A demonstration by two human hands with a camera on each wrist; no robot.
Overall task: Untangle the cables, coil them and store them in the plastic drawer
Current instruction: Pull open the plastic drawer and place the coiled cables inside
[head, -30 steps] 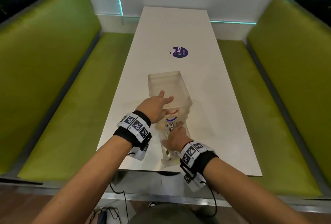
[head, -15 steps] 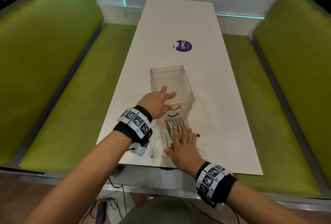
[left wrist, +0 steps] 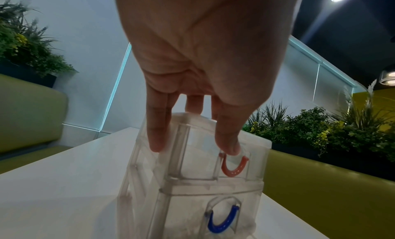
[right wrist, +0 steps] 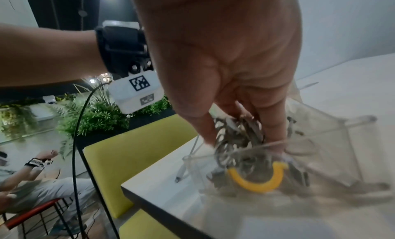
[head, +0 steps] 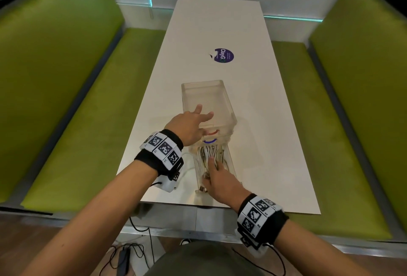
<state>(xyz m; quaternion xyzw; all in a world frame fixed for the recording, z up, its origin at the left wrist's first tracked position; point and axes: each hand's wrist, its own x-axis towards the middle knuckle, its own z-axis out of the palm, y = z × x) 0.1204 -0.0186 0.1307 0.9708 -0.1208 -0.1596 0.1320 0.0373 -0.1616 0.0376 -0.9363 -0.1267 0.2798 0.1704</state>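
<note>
Two hands work at the near end of the white counter (head: 275, 121), which runs lengthwise between two green benches (head: 55, 99). Step in hand, as judged: stowing, since the white cables (head: 209, 154) already lie in the pulled-out bottom drawer (head: 231, 166) of the clear plastic drawer unit (head: 207, 97), which stands centred near the counter's near edge. The left hand (head: 189, 127) is an open grip: straight fingers rest on the unit's top and thumb on its front, above the red handle (left wrist: 234, 166) and blue handle (left wrist: 223, 223), steadying the housing. The right hand (head: 222, 182) reaches into the drawer, fingers pressing down among the cables; whether they curl round any strand cannot be told. Next move, as judged: pack the bundle below the drawer rim, then push the drawer by its yellow handle (right wrist: 256, 180) while the left hand braces the unit. Obstruction: one white cable end (head: 187, 166) trails outside, over the counter left of the drawer, and could jam closure. Farther up the counter lies a purple sticker (head: 224, 55), well apart from the work.
</note>
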